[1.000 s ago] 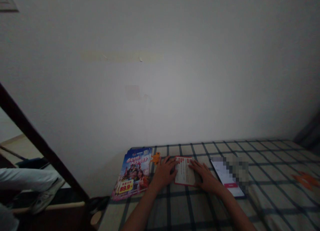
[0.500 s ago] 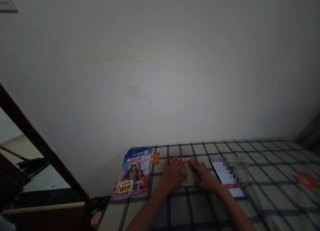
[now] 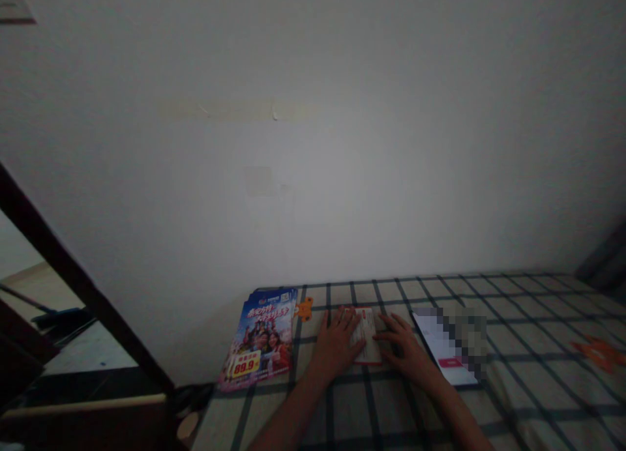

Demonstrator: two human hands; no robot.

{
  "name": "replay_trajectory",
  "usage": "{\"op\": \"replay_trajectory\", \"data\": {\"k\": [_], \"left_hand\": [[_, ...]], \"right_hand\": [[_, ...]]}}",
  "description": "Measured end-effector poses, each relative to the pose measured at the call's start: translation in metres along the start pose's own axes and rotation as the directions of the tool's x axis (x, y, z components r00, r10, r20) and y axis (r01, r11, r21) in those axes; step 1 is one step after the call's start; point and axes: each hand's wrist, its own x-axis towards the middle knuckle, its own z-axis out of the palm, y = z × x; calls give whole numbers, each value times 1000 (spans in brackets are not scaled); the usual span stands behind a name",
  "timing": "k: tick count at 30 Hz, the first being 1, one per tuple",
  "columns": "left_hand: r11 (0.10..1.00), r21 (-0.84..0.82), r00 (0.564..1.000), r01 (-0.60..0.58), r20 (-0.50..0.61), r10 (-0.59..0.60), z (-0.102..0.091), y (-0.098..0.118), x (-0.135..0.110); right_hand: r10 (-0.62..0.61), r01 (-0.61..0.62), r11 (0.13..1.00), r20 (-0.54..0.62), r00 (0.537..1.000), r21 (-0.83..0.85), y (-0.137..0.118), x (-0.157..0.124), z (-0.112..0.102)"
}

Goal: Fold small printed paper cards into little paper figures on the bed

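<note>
A small folded leaflet (image 3: 368, 341), white with red edges and fine print, lies on the checked cloth between my hands. My left hand (image 3: 338, 340) rests flat over its left side, fingers spread, hiding that part. Beside the right edge is my right hand (image 3: 401, 344), with its fingers apart and the tips at or close to the paper; contact cannot be told. A stack of glossy flyers (image 3: 261, 340), blue and pink with "89.9" printed on top, lies to the left.
A tablet or large phone (image 3: 447, 356) with a lit screen lies right of my right hand, partly pixelated. The checked cloth (image 3: 528, 327) covers the surface up to the wall (image 3: 366, 177). A dark slanted post (image 3: 78, 268) stands at the left.
My right hand has shifted slightly off the leaflet to its right, so more of the print shows. My left hand has stayed nearly in place.
</note>
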Motion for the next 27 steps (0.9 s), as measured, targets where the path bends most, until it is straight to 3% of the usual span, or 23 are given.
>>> {"op": "replay_trajectory", "data": {"k": [9,19,27], "left_hand": [[998,-53,999,13,36,-11,-7,1,0],[999,-45,998,27,61,-25,-8,2,2],[999,-40,997,22,73,-19,-11,3,1]], "right_hand": [[116,-127,965,-62,991,-229,-17,2,9],[144,-188,929,-156,977,-320,-18,14,19],[190,-252,893,-196,962,-373,-17,37,13]]}}
